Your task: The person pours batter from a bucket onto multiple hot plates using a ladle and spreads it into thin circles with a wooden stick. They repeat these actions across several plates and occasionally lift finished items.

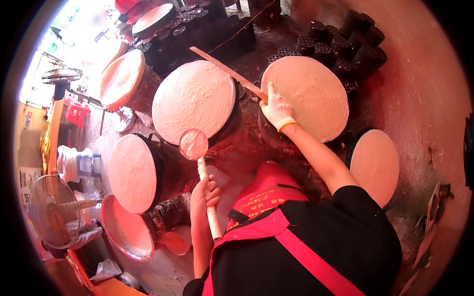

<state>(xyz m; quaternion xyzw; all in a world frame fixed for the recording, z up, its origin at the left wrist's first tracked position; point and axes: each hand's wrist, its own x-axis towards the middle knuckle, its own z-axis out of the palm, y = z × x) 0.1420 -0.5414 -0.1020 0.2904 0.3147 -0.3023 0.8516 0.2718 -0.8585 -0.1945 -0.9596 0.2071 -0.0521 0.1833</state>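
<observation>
My left hand [204, 193], bare, is closed around the pale handle of a ladle [193, 144]. Its round bowl looks filled with something pale and overlaps the near edge of a large round top coated in a pale, bumpy layer [192, 98]. My right hand [277, 111], in a white knit glove, grips one end of a flat wooden stick [229, 74], with the index finger stretched out. The stick slants up and left across the gap between that round top and a second coated one [311, 96]. My gloved hand is over the second one's left edge.
More pale round tops stand at the left [133, 172] and right [376, 167]. A shallow round pan [127, 229] lies lower left, near an electric fan [55, 212]. Black perforated cylinders [340, 44] are stacked at the back right. A red plastic stool [77, 113] stands far left.
</observation>
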